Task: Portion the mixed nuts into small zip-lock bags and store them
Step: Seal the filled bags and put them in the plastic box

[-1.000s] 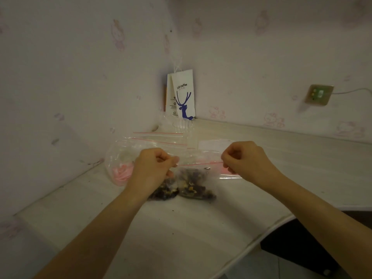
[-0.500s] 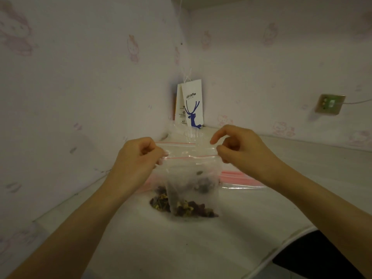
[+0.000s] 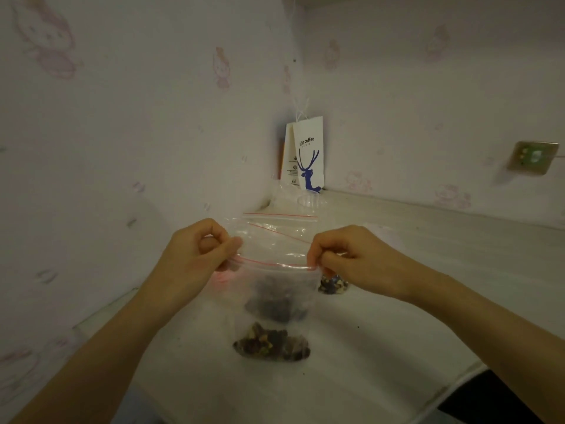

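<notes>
Head view: left hand (image 3: 201, 255) and right hand (image 3: 354, 258) each clamp a pinching grip on one top corner of a zip-lock bag (image 3: 275, 286) of mixed nuts (image 3: 275, 307). It hangs above the table (image 3: 397, 332), its red seal (image 3: 275, 264) running sideways between them.

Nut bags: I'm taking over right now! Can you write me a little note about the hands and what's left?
Left hand pinches the top left corner of the held zip-lock bag; right hand pinches the top right. Mixed nuts sit in its bottom.
Done: another filled bag lies on the table by the right hand. Empty bags lie further back.
Left, probably: check the zip, store the bags.
</notes>
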